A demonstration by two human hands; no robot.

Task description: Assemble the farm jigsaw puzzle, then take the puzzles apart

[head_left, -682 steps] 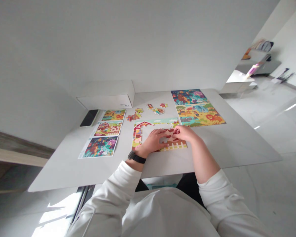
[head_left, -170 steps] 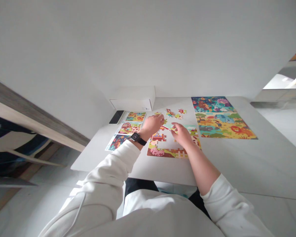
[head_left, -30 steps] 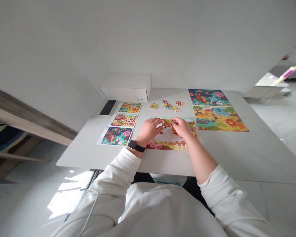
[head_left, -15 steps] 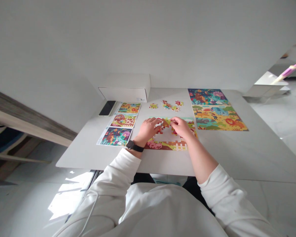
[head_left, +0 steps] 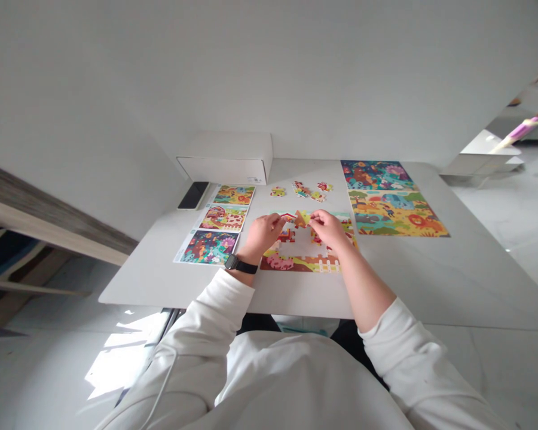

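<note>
A farm jigsaw puzzle (head_left: 281,262), partly put together, lies in front of me with a bare gap in its middle. At its upper edge my right hand (head_left: 327,227) pinches a brown and yellow-green puzzle piece (head_left: 302,219) by its right side. My left hand (head_left: 264,232), wearing a black watch (head_left: 240,263) on the wrist, has thumb and fingers closed at a red-roofed puzzle piece (head_left: 288,216). The fingers hide part of that piece.
Several loose pieces (head_left: 301,189) lie beyond the puzzle. At left are a picture sheet (head_left: 210,246), a phone (head_left: 193,195) and a white box (head_left: 224,167). Two finished puzzles, one dark blue (head_left: 376,175) and one yellow (head_left: 397,213), lie at right.
My left hand has drawn back slightly left and its fingers have come together, uncovering the red roof. The brown and yellow-green piece between the hands now shows more plainly.
</note>
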